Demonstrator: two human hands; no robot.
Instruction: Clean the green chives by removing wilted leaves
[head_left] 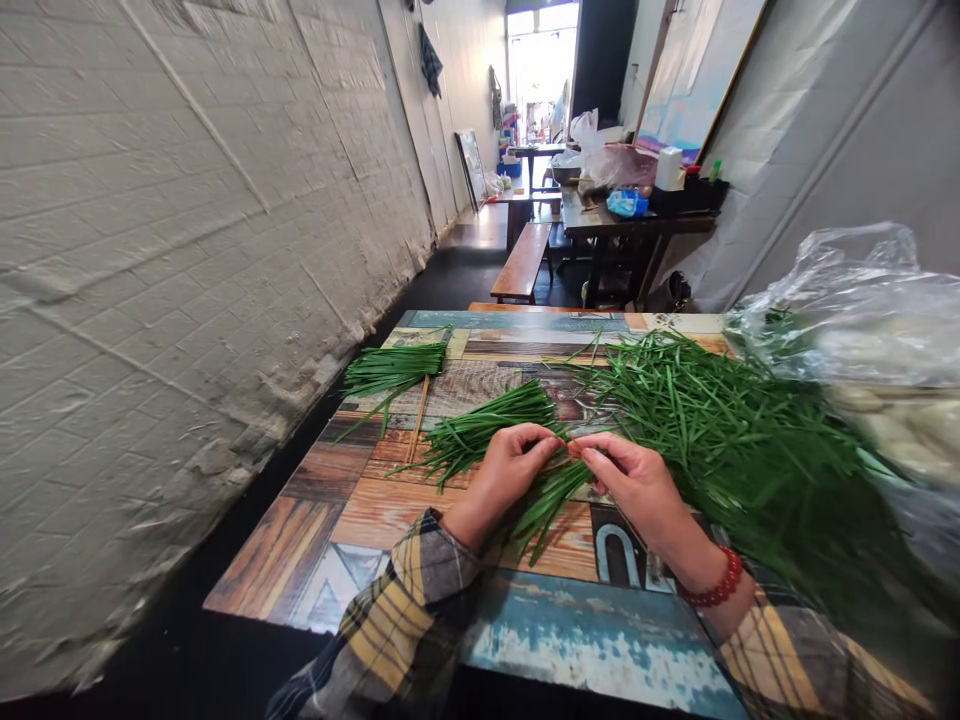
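Observation:
My left hand (504, 478) is closed in a pinch, its thumb and fingertips together over the table. Almost touching them are the fingertips of my right hand (637, 490), which wears a red bead bracelet (716, 580). What passes between the two pinches is too small to make out. A few garlic chives (551, 505) stick out toward me from under my right fingers, which appear to grip them. Just beyond my left hand lies a neat bundle of chives (487, 420). Farther left is another bundle (394, 367), with thin wooden sticks (420, 415) beside it.
A large loose heap of chives (697, 400) covers the table's right side. Clear plastic bags (862, 290) with pale contents stand at the right edge. A brick-patterned wall (187, 250) runs along the left. Beyond the patterned table (390, 505) are a bench (523, 262) and a cluttered table (596, 218).

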